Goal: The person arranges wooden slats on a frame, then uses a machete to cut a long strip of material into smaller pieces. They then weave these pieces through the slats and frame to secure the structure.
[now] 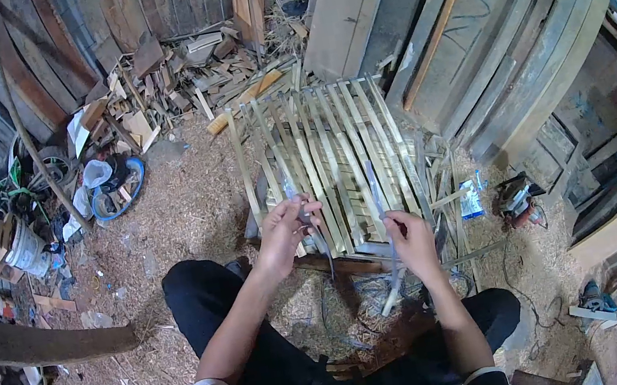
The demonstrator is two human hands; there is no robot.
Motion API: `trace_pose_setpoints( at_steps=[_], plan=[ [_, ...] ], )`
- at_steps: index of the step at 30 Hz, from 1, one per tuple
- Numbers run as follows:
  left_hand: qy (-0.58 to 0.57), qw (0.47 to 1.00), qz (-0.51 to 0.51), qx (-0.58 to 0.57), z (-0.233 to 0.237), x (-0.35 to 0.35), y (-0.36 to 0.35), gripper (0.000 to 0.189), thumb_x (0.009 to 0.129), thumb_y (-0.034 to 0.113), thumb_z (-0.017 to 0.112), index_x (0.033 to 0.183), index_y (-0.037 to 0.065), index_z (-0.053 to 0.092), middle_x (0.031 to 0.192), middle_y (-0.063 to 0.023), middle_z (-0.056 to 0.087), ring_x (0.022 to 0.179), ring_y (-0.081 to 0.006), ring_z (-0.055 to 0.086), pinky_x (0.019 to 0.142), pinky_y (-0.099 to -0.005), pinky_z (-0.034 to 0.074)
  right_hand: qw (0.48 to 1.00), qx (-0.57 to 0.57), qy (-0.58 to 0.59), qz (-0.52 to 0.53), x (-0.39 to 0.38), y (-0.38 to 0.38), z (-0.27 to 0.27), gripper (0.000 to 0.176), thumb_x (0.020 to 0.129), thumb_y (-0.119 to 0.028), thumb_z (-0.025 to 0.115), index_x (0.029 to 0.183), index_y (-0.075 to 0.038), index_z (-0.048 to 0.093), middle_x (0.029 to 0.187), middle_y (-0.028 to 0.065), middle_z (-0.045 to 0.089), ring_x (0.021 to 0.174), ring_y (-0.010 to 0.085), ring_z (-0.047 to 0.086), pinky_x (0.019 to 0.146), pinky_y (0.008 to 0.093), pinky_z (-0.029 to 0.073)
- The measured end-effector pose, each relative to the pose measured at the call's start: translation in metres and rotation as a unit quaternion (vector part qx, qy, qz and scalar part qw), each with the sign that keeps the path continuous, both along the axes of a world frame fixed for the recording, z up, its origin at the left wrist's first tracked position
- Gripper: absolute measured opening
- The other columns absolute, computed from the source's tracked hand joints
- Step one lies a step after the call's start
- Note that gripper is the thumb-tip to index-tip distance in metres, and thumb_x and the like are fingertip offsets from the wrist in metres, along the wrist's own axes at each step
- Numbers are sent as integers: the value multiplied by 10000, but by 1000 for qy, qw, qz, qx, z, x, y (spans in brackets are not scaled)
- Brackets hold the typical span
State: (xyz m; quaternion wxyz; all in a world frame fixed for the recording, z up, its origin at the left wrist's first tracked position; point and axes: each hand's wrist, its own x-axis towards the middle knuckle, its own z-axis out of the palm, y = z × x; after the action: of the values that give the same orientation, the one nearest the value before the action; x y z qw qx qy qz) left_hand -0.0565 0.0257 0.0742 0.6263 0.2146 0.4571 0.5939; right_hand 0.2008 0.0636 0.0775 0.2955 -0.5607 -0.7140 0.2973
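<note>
My left hand (280,238) is closed, its fingers pinched round a thin grey strip (324,249) that hangs below it. Level with it on the other side, my right hand (413,244) pinches another narrow grey strip (373,182), which reaches above and below the fingers. Both hands are over the near part of a row of long pale wooden slats (332,160), laid side by side and pointing away from me. More loose thin strips (366,293) lie tangled on the floor between my knees.
Sawdust covers the floor (193,183). Wood offcuts (183,79) are heaped at the back, with planks (455,45) leaning at the right. A blue basin (130,191) and a white bucket (26,249) stand left; power tools (525,207) and a blue packet (471,199) lie right.
</note>
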Motion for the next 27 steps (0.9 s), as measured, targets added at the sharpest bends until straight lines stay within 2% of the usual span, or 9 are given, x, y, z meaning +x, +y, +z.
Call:
trace_pose_setpoints(
  at_steps=[4,6,9,13,15,18,19,22,27],
  plan=[
    [12,1000,-28,1,-3,1,-2,309,1075,306,495,1251,67,578,1182,-83,706,908,-142,667,801,-305,500,994,97,-38,-23,-14,18,2,222,959,-197,621,1058,-29,729,914,254,683,832,441,652,744,477,509],
    [22,999,-33,-10,-1,1,-4,303,1076,304,490,1250,70,574,1200,-85,701,918,-144,667,808,-306,496,997,55,-52,-33,-19,32,-7,269,956,-213,632,1120,-18,715,965,228,698,916,397,648,797,445,489],
    [35,998,-37,-22,4,1,-6,287,1080,297,480,1245,80,568,1229,-88,690,932,-150,667,823,-305,487,933,274,-232,-34,-32,35,-7,466,969,-258,617,1354,-1,568,1207,183,650,1111,319,567,992,438,373],
    [-5,999,-45,-22,4,1,-11,252,1081,281,473,1214,90,567,1241,-101,679,935,-165,662,826,-312,486,926,308,-218,10,-54,-5,-2,445,1008,-272,562,1377,-24,548,1264,203,612,1157,312,566,1015,465,365],
    [-90,995,-52,-5,3,2,-12,227,1070,261,495,1184,80,572,1218,-118,682,929,-164,661,797,-327,506,983,120,-21,134,-63,-34,-4,388,1024,-284,562,1319,-34,594,1128,156,687,1066,249,640,1040,466,348],
    [-131,989,-61,6,9,12,-18,214,1065,253,506,1171,84,582,1214,-115,686,926,-170,661,784,-331,517,968,-101,139,183,-68,-51,-16,308,1027,-267,580,1204,-28,661,911,91,731,854,196,705,936,419,453],
    [-115,991,-66,7,7,12,-17,212,1061,262,514,1161,90,588,1203,-120,695,946,-172,662,792,-334,525,962,-124,150,193,-64,-50,-11,245,1022,-224,594,1090,-14,701,725,30,699,626,146,660,705,333,514],
    [47,997,-32,45,21,7,-20,220,1053,272,533,1160,88,587,1170,-127,712,947,-167,670,797,-333,531,944,-187,183,199,-48,-49,-12,250,1038,-208,560,1024,-7,708,716,39,677,601,121,615,546,271,466],
    [238,949,113,175,44,-17,-31,233,1048,209,540,1206,47,598,1015,-129,752,888,-150,702,870,-332,518,961,-168,174,134,-23,-49,-7,247,1067,-204,501,1025,-6,643,599,-29,464,561,80,474,539,261,403]
  ],
)
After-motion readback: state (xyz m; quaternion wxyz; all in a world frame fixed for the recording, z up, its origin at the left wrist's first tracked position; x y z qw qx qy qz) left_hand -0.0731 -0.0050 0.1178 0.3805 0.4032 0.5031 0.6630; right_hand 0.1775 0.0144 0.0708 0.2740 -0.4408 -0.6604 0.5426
